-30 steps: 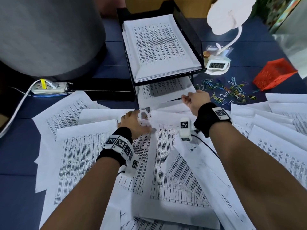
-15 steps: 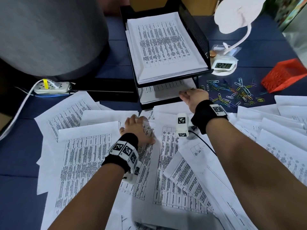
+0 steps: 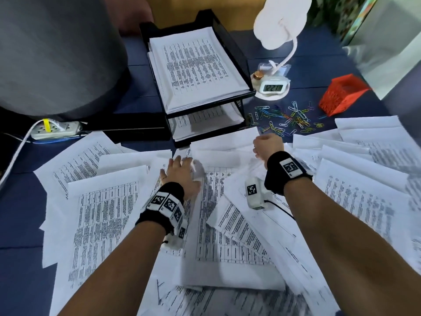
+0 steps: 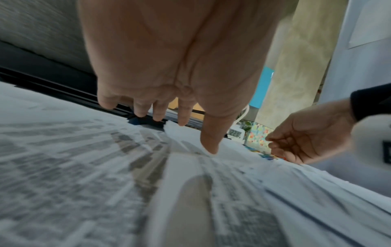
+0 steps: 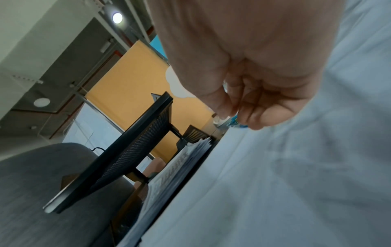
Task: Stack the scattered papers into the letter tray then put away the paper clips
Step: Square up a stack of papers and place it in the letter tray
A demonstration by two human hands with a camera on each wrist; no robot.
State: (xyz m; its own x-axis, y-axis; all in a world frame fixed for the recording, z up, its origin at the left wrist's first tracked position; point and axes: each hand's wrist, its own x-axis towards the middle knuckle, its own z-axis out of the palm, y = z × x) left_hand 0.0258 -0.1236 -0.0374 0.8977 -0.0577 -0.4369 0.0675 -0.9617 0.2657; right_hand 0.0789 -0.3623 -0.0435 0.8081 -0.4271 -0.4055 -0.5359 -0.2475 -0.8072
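The black two-tier letter tray (image 3: 237,53) stands at the back, with a paper stack (image 3: 196,65) on its top tier and more sheets (image 3: 209,120) in the lower one. Scattered printed papers (image 3: 109,213) cover the blue desk in front of it. My left hand (image 3: 182,172) lies over them with straight, spread fingers (image 4: 182,132). My right hand (image 3: 267,144) hovers just before the tray's front right corner, loosely curled and holding nothing (image 4: 296,142) (image 5: 243,113). Coloured paper clips (image 3: 284,119) lie strewn right of the tray.
A tipped red mesh basket (image 3: 341,94) lies right of the clips. A white lamp (image 3: 282,19) and a small clock (image 3: 273,87) stand beside the tray. A large grey rounded object (image 3: 57,53) and a power strip (image 3: 54,131) occupy the left.
My right hand has drawn back from the tray's lower tier, leaving the sheets inside. My left hand has uncurled and now spreads flat on the papers.
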